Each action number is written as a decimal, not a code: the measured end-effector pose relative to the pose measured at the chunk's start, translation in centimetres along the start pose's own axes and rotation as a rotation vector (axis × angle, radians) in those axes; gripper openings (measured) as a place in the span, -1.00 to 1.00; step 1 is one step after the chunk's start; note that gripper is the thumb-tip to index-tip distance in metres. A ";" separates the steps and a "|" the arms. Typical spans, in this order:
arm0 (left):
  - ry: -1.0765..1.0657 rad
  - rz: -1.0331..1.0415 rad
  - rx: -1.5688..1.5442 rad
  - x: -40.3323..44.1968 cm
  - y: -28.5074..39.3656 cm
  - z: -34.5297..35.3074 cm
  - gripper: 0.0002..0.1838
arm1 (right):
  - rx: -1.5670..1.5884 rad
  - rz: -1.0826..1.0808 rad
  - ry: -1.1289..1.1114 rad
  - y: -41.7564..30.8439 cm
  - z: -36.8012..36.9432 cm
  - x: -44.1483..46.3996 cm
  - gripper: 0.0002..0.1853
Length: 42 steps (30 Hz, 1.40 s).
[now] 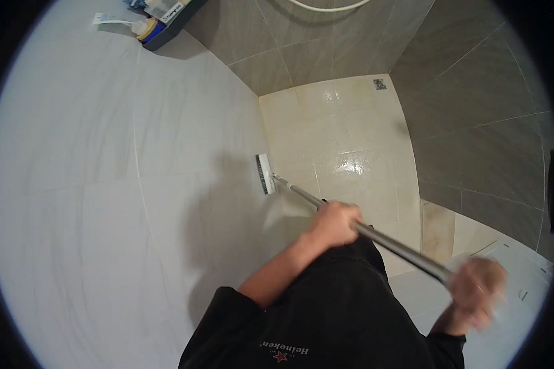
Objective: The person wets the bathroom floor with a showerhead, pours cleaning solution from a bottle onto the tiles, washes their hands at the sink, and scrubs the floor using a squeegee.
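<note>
A long-handled scrub brush (265,174) has a white head with dark bristles, turned against the pale wall tiles (104,246) low near the floor. Its metal pole (406,251) slants down to the right across my body. Around the middle of the pole my left hand (338,224) is closed. My right hand (477,289) wraps the upper end of the pole and is blurred by motion. The black shirt on my torso hides part of the floor below.
Wet, shiny beige floor tiles (345,129) lie ahead, with a square drain (380,84) in the far right corner. Grey tiled walls (474,123) stand at the back and right. A dark shelf (172,27) with bottles and a tube is at upper left. A pale hose (329,8) hangs at the top.
</note>
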State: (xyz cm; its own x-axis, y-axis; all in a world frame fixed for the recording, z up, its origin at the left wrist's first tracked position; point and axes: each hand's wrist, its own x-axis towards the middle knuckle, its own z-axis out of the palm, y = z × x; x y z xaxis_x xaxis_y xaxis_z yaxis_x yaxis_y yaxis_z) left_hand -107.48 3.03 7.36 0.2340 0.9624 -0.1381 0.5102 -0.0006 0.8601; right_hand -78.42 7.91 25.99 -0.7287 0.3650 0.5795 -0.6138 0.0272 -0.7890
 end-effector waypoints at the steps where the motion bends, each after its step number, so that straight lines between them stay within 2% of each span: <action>1: 0.007 0.011 0.004 -0.3 -2.2 0.1 -0.93 | -0.105 0.099 0.241 2.7 1.4 2.7 -0.81; 2: 0.024 0.034 -0.020 0.0 -2.7 -0.9 -0.93 | -0.174 0.208 0.461 5.4 2.8 5.3 -0.80; 3: 0.035 0.061 -0.038 0.4 -2.8 -1.2 -0.93 | -0.189 0.191 0.458 3.8 2.2 4.5 -0.80; 4: 0.044 0.108 -0.038 -0.1 -2.1 -0.4 -0.93 | -0.093 0.132 0.333 1.0 1.4 2.3 -0.84; 6: 0.098 0.237 -0.040 -0.8 3.8 -2.2 -0.92 | 0.044 0.099 0.208 -2.4 3.2 4.5 -0.86; 7: 0.105 0.276 -0.045 -1.2 6.7 -3.3 -0.87 | -0.010 -0.104 0.225 -4.2 4.5 6.6 -0.88; 9: 0.160 0.390 -0.050 -2.3 10.8 -5.7 -0.81 | -0.113 -0.523 0.247 -6.0 6.4 11.2 -0.75; 11: 0.185 0.401 -0.041 -3.6 11.6 -4.9 -0.84 | -0.083 -0.569 -0.067 -6.9 6.6 10.1 -0.78; 12: 0.220 0.423 -0.017 -4.7 10.6 -3.4 -0.84 | 0.093 -0.349 -0.555 -9.1 4.9 4.0 -0.86; 14: 0.310 0.263 0.048 -2.7 4.9 -4.5 -0.88 | 0.016 -0.098 -0.375 -5.3 4.3 2.9 -0.81; 16: 0.300 0.250 0.051 -1.5 -0.3 -5.7 -0.90 | -0.241 -0.070 0.309 2.6 7.0 8.2 -0.75; 17: 0.266 0.212 0.046 -0.7 -1.1 -6.1 -0.92 | -0.254 -0.010 0.352 2.7 7.1 9.5 -0.73; 19: 0.267 0.232 0.036 0.5 3.2 -7.0 -0.92 | -0.262 -0.029 0.270 -1.4 4.2 9.8 -0.74; 21: 0.284 0.216 0.024 -0.9 9.2 -6.8 -0.92 | -0.190 -0.185 -0.052 -8.3 2.2 8.5 -0.75; 22: 0.278 0.318 0.044 -1.8 12.2 -7.0 -0.92 | -0.163 -0.315 -0.199 -10.6 2.0 9.0 -0.75; 23: 0.279 0.421 0.068 -2.2 13.8 -6.8 -0.93 | -0.105 -0.501 -0.180 -10.4 4.4 11.1 -0.77; 24: 0.297 0.415 0.083 -1.8 13.8 -6.1 -0.93 | -0.091 -0.512 -0.197 -10.4 3.3 9.4 -0.77; 26: 0.398 0.419 0.041 -1.3 11.9 -4.0 -0.94 | -0.071 -0.381 -0.009 -7.7 1.1 3.2 -0.73; 28: 0.435 0.163 0.088 1.7 4.4 -3.7 -0.95 | -0.147 -0.104 0.179 -1.6 1.3 6.3 -0.70; 29: 0.404 0.068 0.172 2.4 0.7 -2.4 -0.95 | -0.245 -0.024 0.260 1.2 0.9 6.3 -0.69; 30: 0.369 -0.016 0.245 2.5 -1.7 -1.5 -0.93 | -0.196 -0.002 0.230 3.0 1.0 6.5 -0.68; 32: 0.370 -0.006 0.090 1.4 -0.2 0.9 -0.97 | -0.147 -0.010 0.224 0.8 -0.7 5.7 -0.66; 34: 0.482 0.063 0.187 1.2 5.7 1.6 -0.90 | -0.060 -0.022 0.276 -4.5 -2.0 5.1 -0.64; 35: 0.499 0.047 0.186 0.1 9.3 1.8 -0.90 | 0.037 -0.069 0.207 -7.6 -2.6 4.3 -0.72; 36: 0.521 0.164 0.189 -0.4 12.9 1.3 -0.91 | 0.069 -0.073 -0.183 -11.3 -4.8 3.6 -0.77; 37: 0.540 0.276 0.193 -0.9 15.7 1.0 -0.92 | 0.041 -0.225 -0.367 -13.3 -4.1 4.8 -0.79; 38: 0.565 0.256 0.193 -1.2 17.5 0.9 -0.92 | 0.041 -0.377 -0.551 -15.2 -2.8 6.8 -0.80; 39: 0.580 0.301 0.240 -1.6 19.1 1.2 -0.93 | -0.021 -0.681 -0.516 -15.6 -0.4 7.8 -0.78; 40: 0.588 0.348 0.290 -1.8 19.8 1.3 -0.92 | 0.001 -0.682 -0.529 -15.7 -1.8 5.6 -0.78; 41: 0.602 0.338 0.296 -0.8 18.8 1.5 -0.92 | 0.002 -0.530 -0.347 -15.4 -3.7 2.5 -0.70; 42: 0.599 0.282 0.262 1.1 16.0 1.9 -0.92 | -0.036 -0.396 -0.169 -14.2 -5.3 -0.1 -0.70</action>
State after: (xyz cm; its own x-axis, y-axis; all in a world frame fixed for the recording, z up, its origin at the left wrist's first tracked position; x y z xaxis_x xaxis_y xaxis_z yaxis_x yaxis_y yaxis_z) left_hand -97.50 3.55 20.08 -0.0702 0.8996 0.4310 0.6969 -0.2649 0.6664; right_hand -68.05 12.40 36.06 -0.4802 0.1619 0.8621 -0.8475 0.1680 -0.5036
